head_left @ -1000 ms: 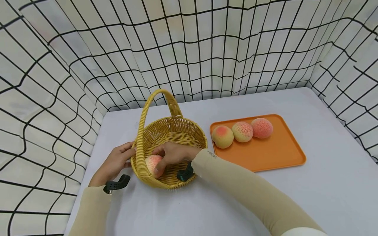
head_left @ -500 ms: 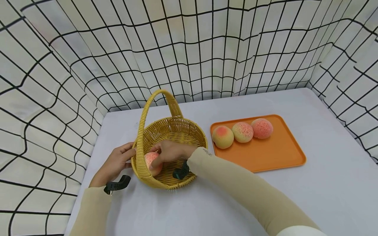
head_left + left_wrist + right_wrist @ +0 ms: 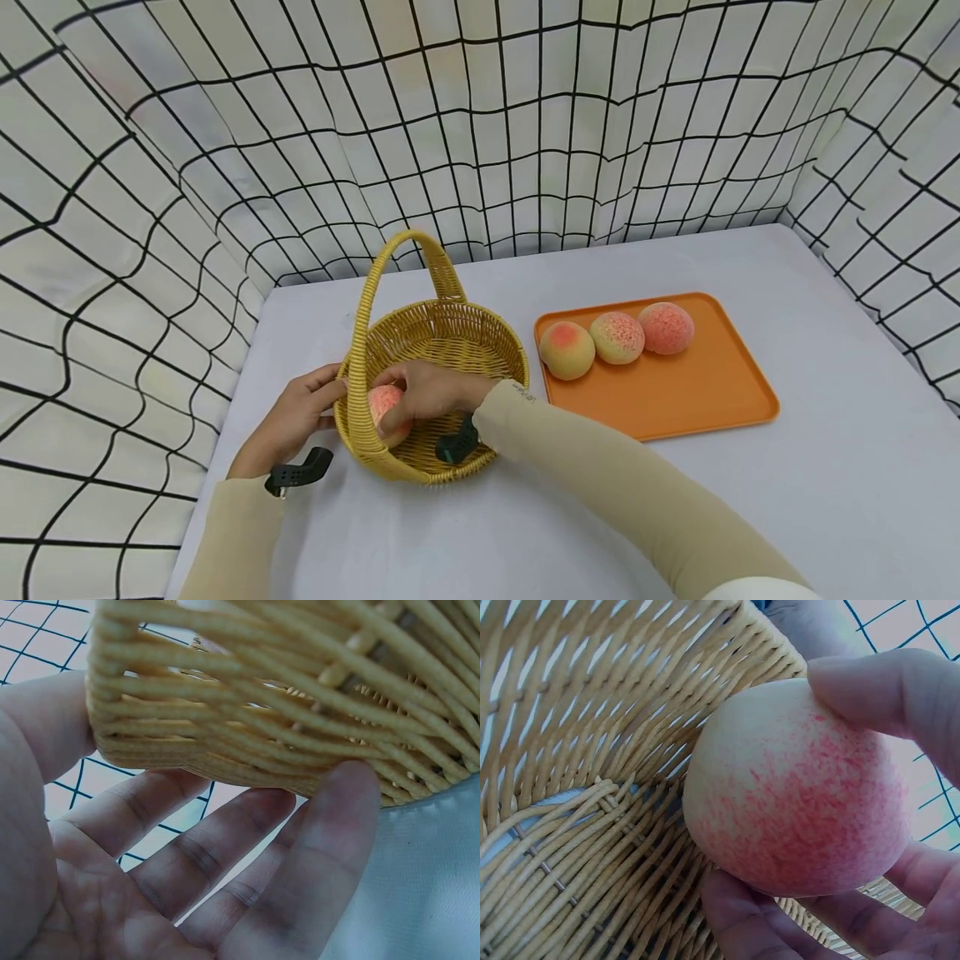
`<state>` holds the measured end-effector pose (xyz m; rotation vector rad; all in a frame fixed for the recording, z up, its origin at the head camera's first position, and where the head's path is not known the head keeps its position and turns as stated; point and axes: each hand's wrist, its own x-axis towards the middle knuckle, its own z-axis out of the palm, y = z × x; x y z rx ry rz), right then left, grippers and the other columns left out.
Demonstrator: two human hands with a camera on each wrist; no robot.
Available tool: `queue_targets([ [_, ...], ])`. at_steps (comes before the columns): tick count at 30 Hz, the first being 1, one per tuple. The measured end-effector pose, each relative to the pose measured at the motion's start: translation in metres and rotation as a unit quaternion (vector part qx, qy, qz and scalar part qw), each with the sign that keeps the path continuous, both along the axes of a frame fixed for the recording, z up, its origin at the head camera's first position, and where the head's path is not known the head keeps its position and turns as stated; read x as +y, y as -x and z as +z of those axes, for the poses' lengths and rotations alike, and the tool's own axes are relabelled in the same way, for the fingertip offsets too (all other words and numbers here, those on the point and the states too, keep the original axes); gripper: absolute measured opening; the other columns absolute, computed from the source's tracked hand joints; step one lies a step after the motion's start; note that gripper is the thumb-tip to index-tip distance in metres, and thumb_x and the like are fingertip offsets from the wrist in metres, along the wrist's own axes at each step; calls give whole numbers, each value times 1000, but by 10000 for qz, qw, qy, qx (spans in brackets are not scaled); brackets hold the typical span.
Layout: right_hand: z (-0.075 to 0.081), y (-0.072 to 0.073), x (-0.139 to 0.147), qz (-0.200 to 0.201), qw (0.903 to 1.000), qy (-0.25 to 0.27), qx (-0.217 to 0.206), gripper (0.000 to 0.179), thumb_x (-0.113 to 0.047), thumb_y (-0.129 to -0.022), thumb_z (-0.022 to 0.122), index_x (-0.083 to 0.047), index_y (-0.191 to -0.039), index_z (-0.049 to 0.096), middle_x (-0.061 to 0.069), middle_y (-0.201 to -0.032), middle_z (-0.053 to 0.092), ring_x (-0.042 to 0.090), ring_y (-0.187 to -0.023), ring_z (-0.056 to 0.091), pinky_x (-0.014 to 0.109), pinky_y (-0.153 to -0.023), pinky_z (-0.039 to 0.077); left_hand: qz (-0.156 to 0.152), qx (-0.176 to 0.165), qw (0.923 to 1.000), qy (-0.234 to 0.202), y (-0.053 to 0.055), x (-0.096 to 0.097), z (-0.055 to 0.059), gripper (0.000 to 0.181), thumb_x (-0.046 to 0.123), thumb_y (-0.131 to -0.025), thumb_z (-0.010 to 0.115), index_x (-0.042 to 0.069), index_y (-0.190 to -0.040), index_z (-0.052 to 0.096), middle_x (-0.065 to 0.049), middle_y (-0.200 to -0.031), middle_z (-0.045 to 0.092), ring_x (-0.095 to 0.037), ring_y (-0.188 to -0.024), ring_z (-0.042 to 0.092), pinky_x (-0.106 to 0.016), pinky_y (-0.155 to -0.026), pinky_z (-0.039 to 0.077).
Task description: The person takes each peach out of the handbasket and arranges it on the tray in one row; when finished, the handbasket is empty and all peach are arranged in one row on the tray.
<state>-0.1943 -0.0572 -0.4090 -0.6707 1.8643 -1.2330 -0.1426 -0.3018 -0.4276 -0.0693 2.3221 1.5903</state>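
Note:
A speckled pink and cream peach sits inside the yellow woven basket, close to its left wall and partly behind the handle. My right hand reaches into the basket and grips this peach, thumb on one side and fingers on the other in the right wrist view. At the basket's outer left side, my left hand holds the rim. The left wrist view has its bent fingers against the wickerwork. Several of the left fingertips are hidden from the head view by the rim and handle.
To the right lies an orange tray bearing a yellow peach with a red top, a speckled peach and a pinker peach. The basket's tall arched handle rises beside both hands. Black netting surrounds the white table.
The right hand and its peach have shifted slightly left, nearer the basket's left wall. The left hand, basket and tray peaches stay put.

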Motion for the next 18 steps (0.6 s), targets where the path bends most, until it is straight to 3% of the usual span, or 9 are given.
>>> queue_targets([
  [11,17,8,22,-163,9987,364,330,57,-20,-84,85,-13,-136,64,-2,-115,66,12,-102,62,24,-86,55,27,43,10000,-48,-1,1,0,54,29,-111,52,0,-156,45,-5,-124,69,-9,-100,69,-33,-81,62],
  [18,26,12,48,-344,9975,230,574,57,-24,-85,84,-18,-137,63,-3,-121,65,14,-109,62,28,-90,55,-14,49,10000,19,-1,0,0,54,32,-111,52,2,-155,46,-5,-123,69,-9,-100,69,-34,-81,62],
])
